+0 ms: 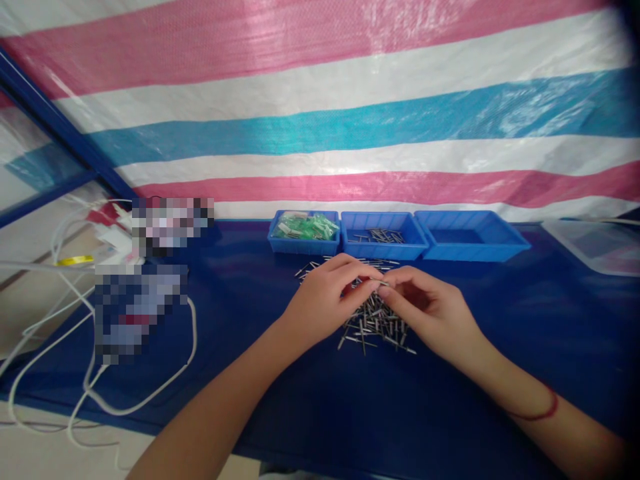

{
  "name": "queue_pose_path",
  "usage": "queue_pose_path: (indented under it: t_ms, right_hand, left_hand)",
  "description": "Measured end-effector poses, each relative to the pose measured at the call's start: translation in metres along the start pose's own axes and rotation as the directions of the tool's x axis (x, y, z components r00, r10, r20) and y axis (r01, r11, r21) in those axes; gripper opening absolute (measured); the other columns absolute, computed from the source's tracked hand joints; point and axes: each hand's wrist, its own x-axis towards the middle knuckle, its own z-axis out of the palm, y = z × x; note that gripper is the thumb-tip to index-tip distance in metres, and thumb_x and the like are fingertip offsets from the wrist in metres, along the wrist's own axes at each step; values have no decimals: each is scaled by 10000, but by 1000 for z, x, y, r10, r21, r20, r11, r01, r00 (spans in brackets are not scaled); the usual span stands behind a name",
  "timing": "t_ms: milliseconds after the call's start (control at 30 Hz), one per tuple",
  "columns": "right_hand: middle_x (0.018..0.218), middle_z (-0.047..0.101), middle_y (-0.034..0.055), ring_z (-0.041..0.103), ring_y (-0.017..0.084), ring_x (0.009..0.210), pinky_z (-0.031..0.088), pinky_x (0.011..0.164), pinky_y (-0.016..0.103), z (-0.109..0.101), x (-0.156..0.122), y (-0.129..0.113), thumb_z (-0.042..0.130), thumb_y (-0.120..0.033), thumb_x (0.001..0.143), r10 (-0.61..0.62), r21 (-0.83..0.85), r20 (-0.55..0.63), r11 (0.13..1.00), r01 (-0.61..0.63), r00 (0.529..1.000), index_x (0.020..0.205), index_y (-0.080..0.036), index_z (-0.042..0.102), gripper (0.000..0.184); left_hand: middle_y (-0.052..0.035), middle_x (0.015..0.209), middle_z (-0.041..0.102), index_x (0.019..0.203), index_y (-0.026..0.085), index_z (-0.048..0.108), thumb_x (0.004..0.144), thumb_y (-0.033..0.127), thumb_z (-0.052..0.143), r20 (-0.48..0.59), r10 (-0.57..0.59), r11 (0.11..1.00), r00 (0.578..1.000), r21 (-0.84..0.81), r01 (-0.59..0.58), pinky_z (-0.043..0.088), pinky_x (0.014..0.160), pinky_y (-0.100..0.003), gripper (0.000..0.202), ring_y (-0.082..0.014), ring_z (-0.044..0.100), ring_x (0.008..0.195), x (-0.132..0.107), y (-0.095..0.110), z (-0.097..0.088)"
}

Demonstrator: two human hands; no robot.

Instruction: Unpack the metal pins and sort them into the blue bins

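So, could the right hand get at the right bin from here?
Probably yes: the right bin lies just beyond the right hand, and nothing visible blocks the way, though that hand is busy with a metal pin.

Pins (373, 323) on table (310, 413), bins (384, 251) behind, cables (120, 413) left

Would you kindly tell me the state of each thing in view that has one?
Left hand: pinching a metal pin
Right hand: pinching the same pin
Pin pile: loose, heaped on the table
Left blue bin: open, holding green plastic packaging
Middle blue bin: open, holding scattered pins
Right blue bin: open
White cable: loosely looped
Striped sheet: hung up, creased
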Motion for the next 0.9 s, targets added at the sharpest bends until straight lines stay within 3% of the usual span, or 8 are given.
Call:
queue_pose_path:
  t_ms: [167,300,500,733,900]
  right_hand:
    - [764,582,3,538,125,605,416,508,252,-2,-2,0,625,-260,853,-95,-98,-49,991,90,994,899,-225,612,60]
    - [745,583,9,509,122,568,395,490,260,-4,-3,-6,621,-261,855,-177,-234,-46,959,161,983,858,-214,600,51]
    - [636,557,10,479,129,549,361,516,285,-8,-2,-12,553,-298,904,-238,-342,43,909,238,970,658,-212,509,264]
    - [584,527,1,479,129,548,372,524,275,-8,2,-13,492,-359,933,-98,-229,112,966,122,989,589,-204,505,378]
    - [666,605,9,526,141,588,415,532,262,-13,22,-10,560,-375,880,-27,-217,-59,976,13,998,716,-200,622,248]
  left_hand:
    - [-45,959,656,966,167,672,904,216,561,14,-15,1000,1000,2,15,484,763,-241,136,-121,607,820,0,-5,0]
    - [-42,956,656,970,169,663,916,228,538,87,-36,999,996,-2,36,478,751,-240,148,-119,603,794,0,-7,1]
    - [-53,952,634,964,160,631,960,228,436,221,-32,999,975,30,26,465,776,-252,207,-141,593,850,-1,-3,1]
    - [-35,883,624,883,154,609,961,228,422,246,-21,998,969,68,4,446,758,-232,215,-128,578,806,-2,4,-2]
    - [-30,962,653,1113,192,591,952,321,450,114,-138,973,984,201,113,442,705,-251,250,-123,575,724,0,-1,-11]
